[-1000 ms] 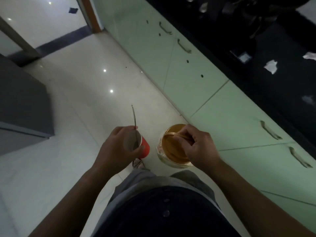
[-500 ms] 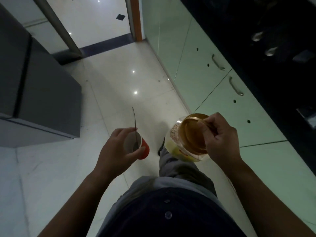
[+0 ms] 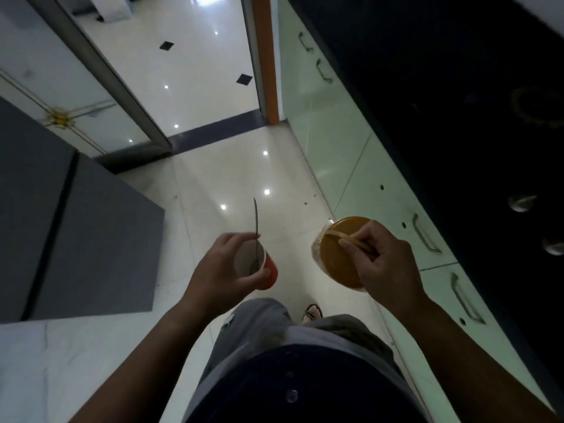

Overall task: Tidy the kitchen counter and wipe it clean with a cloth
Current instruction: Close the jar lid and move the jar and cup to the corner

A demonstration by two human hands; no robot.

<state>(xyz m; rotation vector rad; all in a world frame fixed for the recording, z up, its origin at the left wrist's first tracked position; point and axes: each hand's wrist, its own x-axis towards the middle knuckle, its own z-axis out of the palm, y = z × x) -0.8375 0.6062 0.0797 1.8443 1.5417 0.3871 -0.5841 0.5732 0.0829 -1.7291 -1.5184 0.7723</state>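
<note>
My left hand [image 3: 221,271] grips a red paper cup [image 3: 268,271] with a white inside; a metal spoon [image 3: 255,227] stands in it, handle pointing up. My right hand [image 3: 384,264] holds a clear jar with an orange-brown lid [image 3: 338,254] by the thin handle across its top, fingers curled round that handle. Both are carried at waist height above the floor. The dark kitchen counter [image 3: 442,117] runs along the right, beside my right hand.
Pale green cabinet doors [image 3: 366,190] with metal handles line the right under the counter. A grey appliance [image 3: 76,233] stands at the left. A doorway with an orange frame [image 3: 267,71] lies ahead across glossy white floor tiles [image 3: 232,166].
I have walked forward along the cabinets toward the doorway, carrying cup and jar. The counter items seen earlier have left the view. The grips are unchanged.
</note>
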